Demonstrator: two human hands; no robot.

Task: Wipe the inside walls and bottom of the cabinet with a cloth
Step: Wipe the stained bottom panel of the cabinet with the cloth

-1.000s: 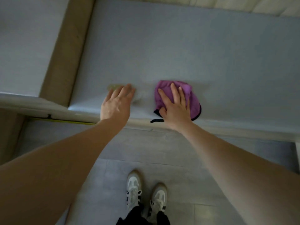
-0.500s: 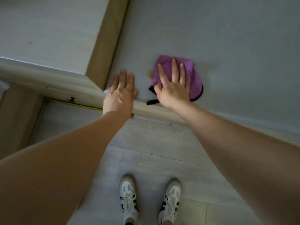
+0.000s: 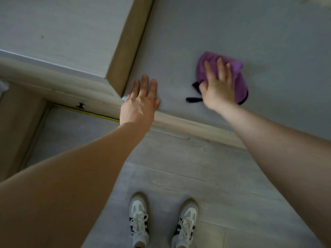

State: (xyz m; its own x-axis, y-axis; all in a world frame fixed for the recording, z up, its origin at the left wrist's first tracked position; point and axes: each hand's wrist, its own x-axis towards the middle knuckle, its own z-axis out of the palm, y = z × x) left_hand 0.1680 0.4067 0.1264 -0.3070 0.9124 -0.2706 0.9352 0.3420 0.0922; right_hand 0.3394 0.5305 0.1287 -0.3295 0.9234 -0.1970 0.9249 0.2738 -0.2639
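**Cloth could bunch mid-swipe**

While the right hand (image 3: 217,86) presses flat, fingers straight, on the purple cloth (image 3: 222,76) at centre right on the cabinet bottom (image 3: 268,42), the left hand (image 3: 141,102) rests open beside it. Uneven pressure might bunch the cloth, leaving streaks.

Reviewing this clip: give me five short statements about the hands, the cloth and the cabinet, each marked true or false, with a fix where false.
1. The right hand presses flat on a purple cloth. True.
2. The left hand holds a spray bottle. False: it rests flat and bare on the cabinet bottom.
3. The cloth lies on the floor beside the shoes. False: it lies on the cabinet bottom.
4. Both of the person's white shoes show on the floor. True.
5. The cloth touches the divider on the left. False: it lies apart from it.
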